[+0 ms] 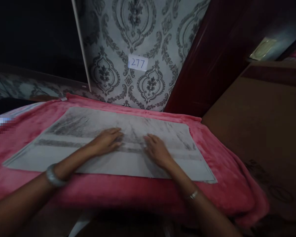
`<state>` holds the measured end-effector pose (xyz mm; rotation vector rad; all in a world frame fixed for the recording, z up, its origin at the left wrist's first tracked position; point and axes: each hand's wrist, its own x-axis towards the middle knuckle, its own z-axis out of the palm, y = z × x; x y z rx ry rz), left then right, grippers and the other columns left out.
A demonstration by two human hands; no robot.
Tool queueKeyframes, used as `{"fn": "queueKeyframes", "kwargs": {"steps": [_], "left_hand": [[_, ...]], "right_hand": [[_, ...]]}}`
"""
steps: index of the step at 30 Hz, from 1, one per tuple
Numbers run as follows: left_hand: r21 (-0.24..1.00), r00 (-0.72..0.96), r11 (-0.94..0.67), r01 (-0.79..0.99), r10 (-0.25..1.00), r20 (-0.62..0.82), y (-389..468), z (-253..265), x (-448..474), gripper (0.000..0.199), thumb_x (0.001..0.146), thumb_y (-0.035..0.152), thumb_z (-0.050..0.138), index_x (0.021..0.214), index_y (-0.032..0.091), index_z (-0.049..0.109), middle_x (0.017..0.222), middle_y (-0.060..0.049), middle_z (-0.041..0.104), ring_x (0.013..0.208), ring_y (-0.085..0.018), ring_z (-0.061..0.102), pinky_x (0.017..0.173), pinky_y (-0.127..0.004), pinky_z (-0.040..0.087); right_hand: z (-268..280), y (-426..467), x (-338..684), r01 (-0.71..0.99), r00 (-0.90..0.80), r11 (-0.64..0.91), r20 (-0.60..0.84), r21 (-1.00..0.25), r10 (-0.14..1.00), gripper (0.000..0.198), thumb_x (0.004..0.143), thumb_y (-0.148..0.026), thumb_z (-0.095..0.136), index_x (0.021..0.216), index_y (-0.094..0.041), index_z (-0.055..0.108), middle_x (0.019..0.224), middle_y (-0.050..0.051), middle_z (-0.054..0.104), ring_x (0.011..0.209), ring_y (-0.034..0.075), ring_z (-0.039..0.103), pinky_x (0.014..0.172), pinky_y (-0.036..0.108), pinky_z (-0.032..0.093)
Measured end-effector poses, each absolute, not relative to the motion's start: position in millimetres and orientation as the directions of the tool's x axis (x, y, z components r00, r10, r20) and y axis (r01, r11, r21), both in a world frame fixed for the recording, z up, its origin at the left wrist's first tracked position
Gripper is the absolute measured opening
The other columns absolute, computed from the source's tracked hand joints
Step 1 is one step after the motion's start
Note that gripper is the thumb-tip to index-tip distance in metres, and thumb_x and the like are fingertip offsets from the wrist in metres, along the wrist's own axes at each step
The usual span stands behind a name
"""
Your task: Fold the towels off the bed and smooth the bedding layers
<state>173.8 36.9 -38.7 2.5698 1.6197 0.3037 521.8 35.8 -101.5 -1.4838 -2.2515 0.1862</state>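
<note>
A flat, folded grey-and-white patterned cloth, possibly a pillowcase, lies spread on a pink plush blanket. A dark band and brushed grey markings run across it. On the middle of the cloth rests my left hand, fingers stretched out to the right, with a bangle on that wrist. My right hand is a short way off to the right, palm down on the cloth, fingers extended and slightly blurred. A thin bracelet circles the right wrist. Neither hand grips anything visible.
Behind the blanket stands a patterned wall bearing a paper label marked 277. A large dark screen is at the upper left. A dark red post and a big cardboard box border the right side.
</note>
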Motion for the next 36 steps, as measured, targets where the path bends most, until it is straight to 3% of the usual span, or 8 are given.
{"fn": "queueKeyframes", "kwargs": {"steps": [3,6,11,19,24,29,32,36], "left_hand": [[0.146,0.484,-0.476,0.867,0.875,-0.021,60.8,-59.3,226.8,0.065,0.094,0.056,0.038,0.152,0.027,0.046,0.166,-0.009,0.032,0.152,-0.033,0.028,0.122,-0.056,0.022],[0.124,0.452,-0.442,0.889,0.89,-0.065,90.5,-80.0,225.0,0.068,0.096,0.059,0.031,0.157,0.028,0.037,0.168,-0.007,0.023,0.156,-0.033,0.015,0.122,-0.063,0.012],[0.101,0.355,-0.349,0.932,0.934,-0.043,133.6,-84.7,206.7,0.068,0.098,0.058,0.026,0.159,0.027,0.033,0.169,-0.006,0.022,0.156,-0.034,0.016,0.122,-0.064,0.008],[0.071,0.268,-0.273,0.959,0.961,0.072,191.7,-88.1,213.1,0.061,0.1,0.046,0.03,0.155,0.021,0.039,0.166,-0.009,0.029,0.154,-0.032,0.024,0.122,-0.062,0.016],[0.082,0.192,-0.211,0.974,0.962,0.193,229.1,-85.4,210.0,0.054,0.1,0.038,0.031,0.143,0.015,0.055,0.148,-0.018,0.055,0.141,-0.031,0.045,0.121,-0.058,0.023],[0.108,0.167,-0.194,0.975,0.962,0.216,257.6,-84.9,202.1,0.046,0.097,0.041,0.039,0.117,0.015,0.07,0.125,-0.017,0.069,0.122,-0.031,0.06,0.102,-0.045,0.047],[0.129,0.156,-0.188,0.974,0.962,0.225,268.3,-90.6,198.7,0.044,0.097,0.041,0.038,0.116,0.017,0.069,0.123,-0.014,0.07,0.115,-0.027,0.064,0.098,-0.039,0.049],[0.143,0.149,-0.181,0.973,0.966,0.212,275.6,-97.1,197.9,0.04,0.097,0.04,0.038,0.111,0.02,0.07,0.124,-0.009,0.071,0.112,-0.024,0.066,0.095,-0.033,0.05]], "right_hand": [[-97.6,54.9,468.7,0.841,-0.461,0.483,0.144,-0.244,0.876,0.055,0.1,-0.04,0.047,0.154,-0.029,0.044,0.164,0.007,0.035,0.149,0.032,0.03,0.119,0.053,0.023],[-90.8,72.2,469.4,0.897,-0.388,0.39,0.054,-0.206,0.92,0.053,0.104,-0.044,0.041,0.155,-0.032,0.042,0.166,0.005,0.031,0.152,0.032,0.025,0.119,0.057,0.02],[-89.3,108.3,495.9,0.957,-0.244,0.244,0.02,-0.159,0.97,0.055,0.105,-0.045,0.038,0.157,-0.029,0.038,0.168,0.006,0.024,0.153,0.031,0.021,0.119,0.057,0.02],[-94.4,158.8,500.0,0.985,-0.121,0.132,0.102,-0.114,0.987,0.054,0.103,-0.039,0.042,0.156,-0.028,0.039,0.167,0.007,0.028,0.151,0.029,0.027,0.118,0.051,0.027],[-92.3,195.1,501.1,0.981,-0.108,0.139,0.217,-0.134,0.97,0.052,0.104,-0.033,0.042,0.154,-0.017,0.043,0.159,0.012,0.042,0.147,0.027,0.033,0.118,0.044,0.026],[-90.7,220.5,500.3,0.97,-0.172,0.204,0.218,-0.131,0.961,0.037,0.105,-0.034,0.044,0.129,-0.02,0.068,0.128,0.01,0.069,0.123,0.024,0.056,0.106,0.035,0.037],[-91.9,232.4,501.8,0.974,-0.165,0.193,0.211,-0.121,0.963,0.036,0.105,-0.029,0.041,0.115,-0.019,0.074,0.122,0.012,0.07,0.117,0.023,0.059,0.098,0.032,0.041],[-96.6,243.3,502.8,0.978,-0.15,0.173,0.188,-0.114,0.971,0.036,0.104,-0.026,0.041,0.112,-0.016,0.074,0.118,0.014,0.07,0.113,0.025,0.06,0.095,0.033,0.043]]}}
